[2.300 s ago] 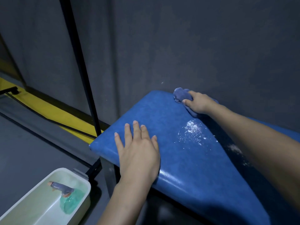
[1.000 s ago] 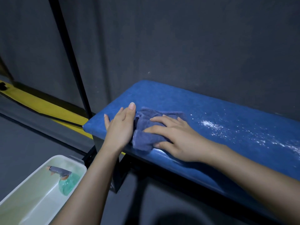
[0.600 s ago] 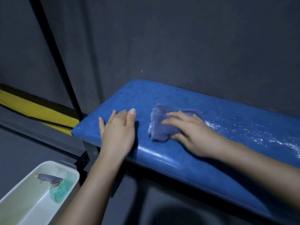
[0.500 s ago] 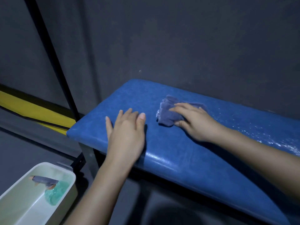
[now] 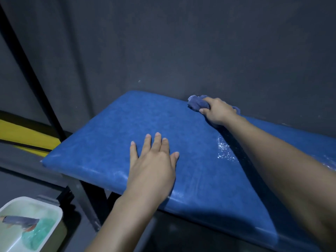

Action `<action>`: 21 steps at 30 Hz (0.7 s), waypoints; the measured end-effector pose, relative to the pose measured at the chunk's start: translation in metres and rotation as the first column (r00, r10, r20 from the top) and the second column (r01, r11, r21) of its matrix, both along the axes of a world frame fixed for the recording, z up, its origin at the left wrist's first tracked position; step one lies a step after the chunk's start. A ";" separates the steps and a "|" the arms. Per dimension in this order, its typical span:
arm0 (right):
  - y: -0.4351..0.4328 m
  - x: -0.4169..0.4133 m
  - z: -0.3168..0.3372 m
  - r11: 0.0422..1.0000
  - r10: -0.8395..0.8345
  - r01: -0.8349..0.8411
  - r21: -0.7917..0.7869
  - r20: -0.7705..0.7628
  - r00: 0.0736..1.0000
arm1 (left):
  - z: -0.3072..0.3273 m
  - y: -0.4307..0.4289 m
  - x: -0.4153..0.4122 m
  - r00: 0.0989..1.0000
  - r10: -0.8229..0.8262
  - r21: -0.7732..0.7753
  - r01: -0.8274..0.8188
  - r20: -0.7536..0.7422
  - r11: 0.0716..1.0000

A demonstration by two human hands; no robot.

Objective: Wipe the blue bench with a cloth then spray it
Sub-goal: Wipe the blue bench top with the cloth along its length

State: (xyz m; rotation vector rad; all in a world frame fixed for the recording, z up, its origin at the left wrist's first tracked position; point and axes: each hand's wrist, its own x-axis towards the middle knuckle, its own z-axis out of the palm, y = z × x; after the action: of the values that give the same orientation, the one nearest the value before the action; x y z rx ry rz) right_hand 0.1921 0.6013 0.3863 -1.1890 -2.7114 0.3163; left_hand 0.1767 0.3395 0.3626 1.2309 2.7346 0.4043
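The blue padded bench runs from the centre to the right, against a dark wall. My right hand is at the bench's far edge by the wall, closed on a bunched blue-grey cloth that presses on the surface. My left hand lies flat, fingers spread, on the bench near its front edge and holds nothing. White powdery specks sit on the bench beside my right forearm. A spray bottle with a grey head and green body lies in a white tub at the lower left.
The white tub stands on the floor left of the bench's dark metal leg. A black pole slants up at the left. A yellow strip runs along the floor by the wall.
My right hand has pushed the cloth from the bench's middle back to the far edge by the wall. My left hand stays flat on the bench. The view has tilted closer.
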 end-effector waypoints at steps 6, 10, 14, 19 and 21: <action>-0.029 0.018 0.000 0.994 0.099 -0.100 0.049 0.027 0.995 | 0.001 0.001 -0.001 0.999 -0.014 0.034 0.012 0.046 0.999; -0.072 0.047 0.002 0.973 0.217 -0.220 0.071 0.049 0.975 | 0.000 0.002 0.002 0.997 0.028 0.125 -0.037 0.069 0.991; -0.116 0.070 0.002 0.949 0.311 -0.313 0.047 0.033 0.950 | 0.005 0.000 0.006 0.981 0.111 0.396 -0.166 0.158 0.903; -0.151 0.090 0.000 0.907 0.417 -0.419 0.042 0.054 0.908 | 0.011 -0.006 0.003 0.918 0.134 0.651 -0.361 0.373 0.668; -0.160 0.098 0.001 0.889 0.451 -0.456 0.050 0.077 0.889 | 0.011 -0.008 0.001 0.902 0.119 0.663 -0.388 0.414 0.641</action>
State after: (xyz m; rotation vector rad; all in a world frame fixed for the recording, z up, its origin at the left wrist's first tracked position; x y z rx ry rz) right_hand 0.2906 0.4415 0.3871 -0.5373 -3.0057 0.2423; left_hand 0.1776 0.3314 0.3737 0.7228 2.4706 1.7212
